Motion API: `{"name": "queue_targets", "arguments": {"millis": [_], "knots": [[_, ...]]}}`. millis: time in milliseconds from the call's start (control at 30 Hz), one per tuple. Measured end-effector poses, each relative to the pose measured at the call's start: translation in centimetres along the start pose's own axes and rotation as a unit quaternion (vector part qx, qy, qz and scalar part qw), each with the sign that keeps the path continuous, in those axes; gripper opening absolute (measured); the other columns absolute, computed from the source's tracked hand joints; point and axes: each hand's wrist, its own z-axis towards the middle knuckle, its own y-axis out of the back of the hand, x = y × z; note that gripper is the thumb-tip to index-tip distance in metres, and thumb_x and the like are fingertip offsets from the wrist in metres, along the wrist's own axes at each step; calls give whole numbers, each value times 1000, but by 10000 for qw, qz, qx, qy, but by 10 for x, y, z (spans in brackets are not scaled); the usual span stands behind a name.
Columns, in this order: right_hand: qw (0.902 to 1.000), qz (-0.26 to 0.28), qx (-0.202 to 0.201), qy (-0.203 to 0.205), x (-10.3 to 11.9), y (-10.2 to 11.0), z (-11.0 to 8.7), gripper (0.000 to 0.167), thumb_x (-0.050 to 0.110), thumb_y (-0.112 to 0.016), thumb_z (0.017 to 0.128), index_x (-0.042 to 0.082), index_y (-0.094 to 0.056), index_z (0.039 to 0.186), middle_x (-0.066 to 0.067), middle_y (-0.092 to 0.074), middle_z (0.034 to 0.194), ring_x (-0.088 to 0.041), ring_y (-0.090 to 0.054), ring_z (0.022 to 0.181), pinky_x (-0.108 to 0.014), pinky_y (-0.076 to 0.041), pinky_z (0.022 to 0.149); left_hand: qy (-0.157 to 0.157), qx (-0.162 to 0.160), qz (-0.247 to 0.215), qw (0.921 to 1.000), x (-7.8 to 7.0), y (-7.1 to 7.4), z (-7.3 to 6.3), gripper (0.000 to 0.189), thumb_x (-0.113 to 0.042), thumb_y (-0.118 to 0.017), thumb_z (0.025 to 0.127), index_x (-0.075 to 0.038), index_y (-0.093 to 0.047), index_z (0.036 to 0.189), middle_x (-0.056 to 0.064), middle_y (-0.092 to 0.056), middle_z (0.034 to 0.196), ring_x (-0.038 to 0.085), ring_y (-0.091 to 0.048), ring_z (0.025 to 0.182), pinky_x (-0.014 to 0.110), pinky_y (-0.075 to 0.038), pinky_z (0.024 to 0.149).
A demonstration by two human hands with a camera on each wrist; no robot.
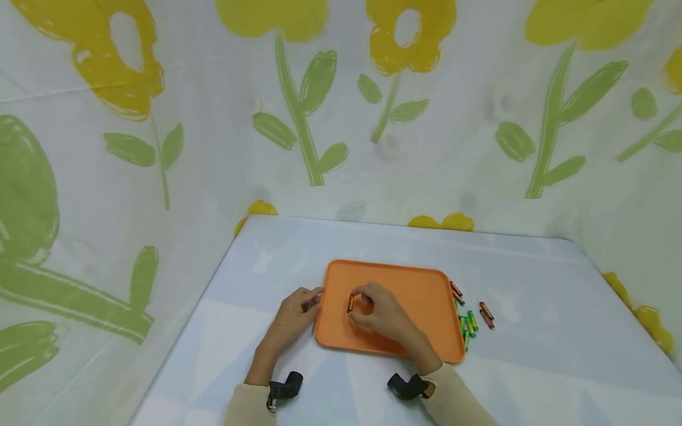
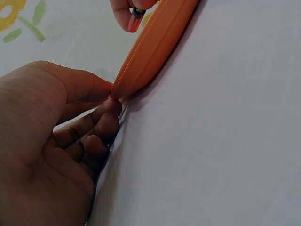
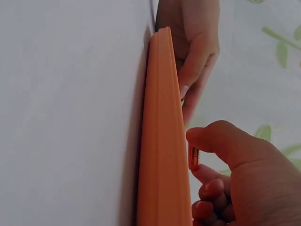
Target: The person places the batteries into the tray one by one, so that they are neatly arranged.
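Observation:
My right hand (image 1: 386,313) is over the left half of an orange tray (image 1: 399,281). Between its thumb and forefinger it pinches a small red and black battery (image 1: 350,303) by the two ends. The right wrist view shows this battery (image 3: 194,157) near the tray's rim, with the other fingers curled below. At the tray's left edge, my left hand (image 1: 294,313) grips the rim. In the left wrist view its thumb and fingertips meet at the orange rim (image 2: 150,52).
Right of the tray lie several green batteries (image 1: 470,325). Red batteries (image 1: 456,293) lie by the tray's right edge, and another red pair (image 1: 486,315) lies farther right. A pale cloth covers the table (image 1: 549,307). Flower-printed curtains (image 1: 453,160) hang behind and beside it.

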Motion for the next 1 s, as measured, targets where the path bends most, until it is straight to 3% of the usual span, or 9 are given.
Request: {"name": "queue_targets", "arguments": {"millis": [667, 1000], "knots": [[9993, -62, 251, -286, -1, -28, 21, 32, 21, -81, 83, 14, -69, 113, 4, -48, 84, -12, -46, 79, -27, -40, 66, 84, 103, 4, 9999, -5, -5, 1, 39, -8, -67, 97, -6, -63, 135, -3, -59, 97, 13, -51, 82, 27, -44, 72], [9997, 46, 231, -9, 0, -41, 33, 32, 22, -82, 83, 13, -70, 111, 4, -47, 80, -11, -45, 75, -26, -39, 63, 97, 62, 97, 9999, -2, 1, 0, 39, -7, -67, 96, -6, -64, 134, -3, -59, 96, 13, -51, 82, 27, -44, 71]]}}
